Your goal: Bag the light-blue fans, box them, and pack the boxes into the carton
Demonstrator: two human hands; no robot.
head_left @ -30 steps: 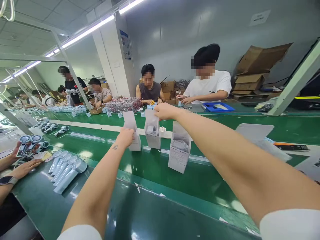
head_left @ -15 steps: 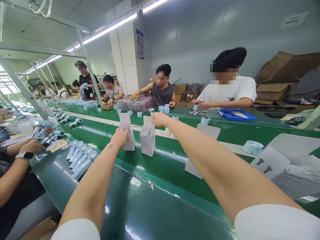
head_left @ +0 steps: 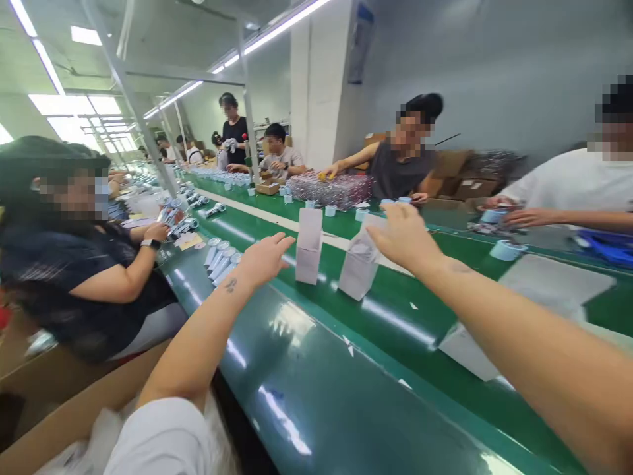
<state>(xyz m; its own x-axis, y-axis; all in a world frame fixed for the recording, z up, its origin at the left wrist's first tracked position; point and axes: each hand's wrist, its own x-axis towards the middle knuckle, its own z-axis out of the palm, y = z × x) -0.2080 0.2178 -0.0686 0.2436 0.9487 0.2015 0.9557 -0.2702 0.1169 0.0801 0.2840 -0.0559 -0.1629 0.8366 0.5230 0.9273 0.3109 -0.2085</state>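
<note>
My left hand (head_left: 264,258), fingers stretched out and holding nothing, hovers just left of an upright white box (head_left: 307,264) with its top flap raised. Just to the right, a second white box (head_left: 357,267) leans a little, with a clear plastic bag showing in its open top. My right hand (head_left: 408,234) is at this box's raised flap, thumb on the near side and fingers behind; its grip is slightly blurred. Under my right forearm lies another open white box (head_left: 475,349), partly hidden.
Light-blue handheld parts (head_left: 222,260) lie in a row beside a co-worker (head_left: 93,264) at left. Across the green conveyor (head_left: 395,316), co-workers handle small blue round parts (head_left: 507,249) near a bubble-wrapped bundle (head_left: 331,190). A cardboard carton (head_left: 84,412) stands at lower left.
The view has swung left. My left hand has let go of the left box and moved off it. The second box now leans, with my right hand still at its flap.
</note>
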